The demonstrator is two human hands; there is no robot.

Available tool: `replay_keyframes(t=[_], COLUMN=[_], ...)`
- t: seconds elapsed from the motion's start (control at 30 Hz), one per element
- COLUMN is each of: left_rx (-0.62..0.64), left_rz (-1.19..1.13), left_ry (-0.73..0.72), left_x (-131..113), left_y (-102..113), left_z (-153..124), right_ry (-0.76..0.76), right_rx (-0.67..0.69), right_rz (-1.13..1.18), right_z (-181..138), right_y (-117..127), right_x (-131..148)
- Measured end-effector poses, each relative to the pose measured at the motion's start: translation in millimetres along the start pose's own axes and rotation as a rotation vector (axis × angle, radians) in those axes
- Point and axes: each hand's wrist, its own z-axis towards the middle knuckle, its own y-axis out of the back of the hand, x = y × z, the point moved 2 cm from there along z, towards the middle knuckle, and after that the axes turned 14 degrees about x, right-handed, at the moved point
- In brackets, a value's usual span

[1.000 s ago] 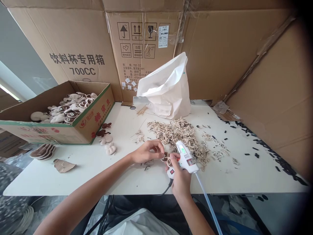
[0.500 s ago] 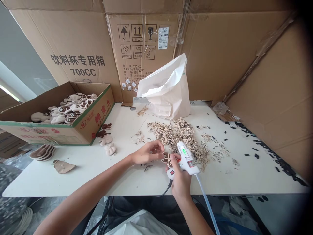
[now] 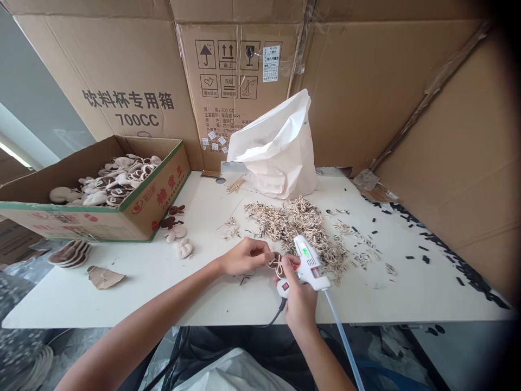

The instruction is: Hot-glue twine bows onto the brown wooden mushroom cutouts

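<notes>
My right hand [image 3: 300, 301] is wrapped around a white hot glue gun [image 3: 311, 263] with a green light, its nozzle pointing up and away. A clear glue stick [image 3: 344, 331] trails from its back. Between my two hands sits a small brown piece [image 3: 274, 259] with a beige cord bow [image 3: 279, 266] on it. The thumb and fingers of my left hand [image 3: 244, 257] pinch its left edge, while my right thumb lies at its right side. Just beyond the hands spreads a heap of beige cord bows [image 3: 299, 220].
An open carton [image 3: 163, 184] of plush pieces [image 3: 118, 179] stands at the left. Near it lie brown and cream bow-shaped pieces [image 3: 179, 233], a stack of felt pieces [image 3: 70, 253] and a cardboard scrap [image 3: 105, 277]. A white bag [image 3: 280, 157] stands behind the heap. Black bits [image 3: 439, 239] litter the right.
My left fingers have come down and closed against the edge of the brown piece. My right hand and the glue gun stay nearly where they were.
</notes>
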Motion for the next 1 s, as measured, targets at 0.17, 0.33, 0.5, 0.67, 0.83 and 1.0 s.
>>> replay_keyframes(t=[0.17,0.33,0.5,0.67,0.83,1.0], left_rx=[-0.018,-0.006,-0.023,0.003,0.002,-0.001], left_rz=[0.019,0.008,0.030,0.063,0.066,0.079], left_ry=[-0.004,-0.009,-0.021,-0.047,-0.057,-0.059], left_x=[3.3,2.0,-0.9,-3.2,-2.2,-0.3], left_y=[-0.1,0.3,1.2,-1.5,-4.4,-4.4], left_z=[2.0,1.3,0.2,0.8,1.9,2.5], right_ry=[-0.004,0.006,0.013,0.008,0.013,0.017], right_rx=[0.014,0.026,0.023,0.019,0.050,0.060], right_rz=[-0.013,-0.020,-0.010,-0.002,-0.012,-0.015], right_z=[0.9,0.8,0.5,0.0,0.1,0.2], right_y=[1.4,1.1,-0.9,-1.7,-2.3,-2.2], right_x=[-2.1,-1.6,0.3,1.0,1.8,1.8])
